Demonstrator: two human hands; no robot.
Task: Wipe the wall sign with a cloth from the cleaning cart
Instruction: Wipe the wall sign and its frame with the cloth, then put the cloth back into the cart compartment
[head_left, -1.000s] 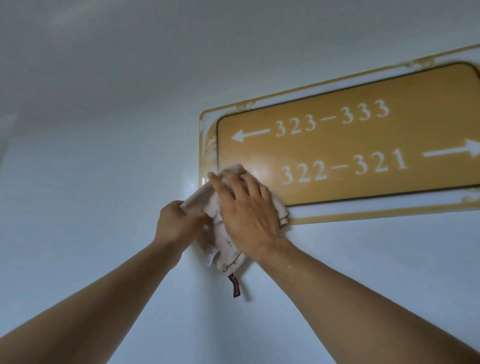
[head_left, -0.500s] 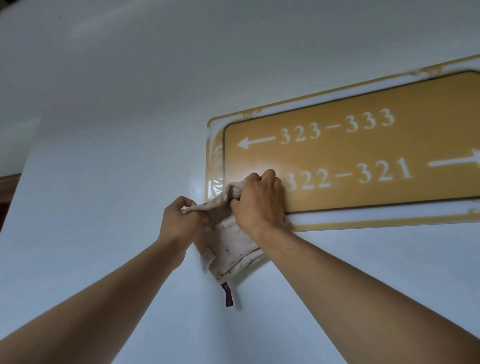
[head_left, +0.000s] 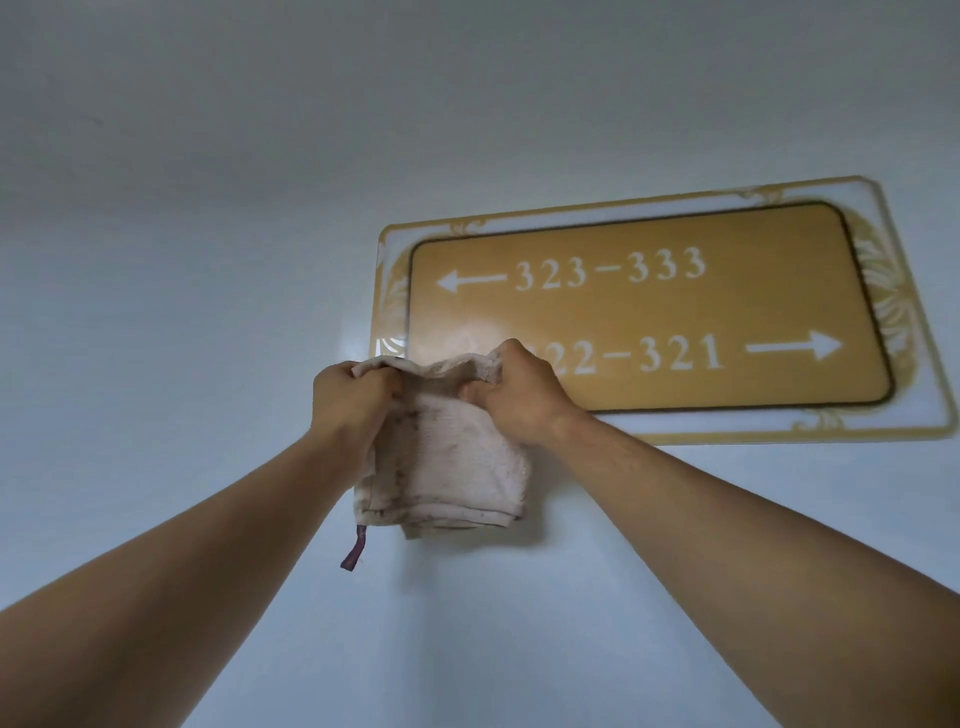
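A gold wall sign (head_left: 675, 322) with white room numbers and two arrows hangs on the white wall, inside a pale ornate border. A stained off-white cloth (head_left: 452, 462) with a dark red tag hangs below the sign's lower left corner. My left hand (head_left: 353, 400) grips the cloth's top left edge. My right hand (head_left: 519, 395) grips its top right edge and covers the first digit of the lower number row. The cloth hangs slack between both hands, folded over.
The plain white wall (head_left: 208, 260) fills the rest of the view, left of and below the sign. The cleaning cart is out of sight.
My right hand has lifted its flat palm off the sign and now pinches the cloth's top edge. The cloth has come off the sign and hangs between both hands. The view has shifted, showing the whole sign.
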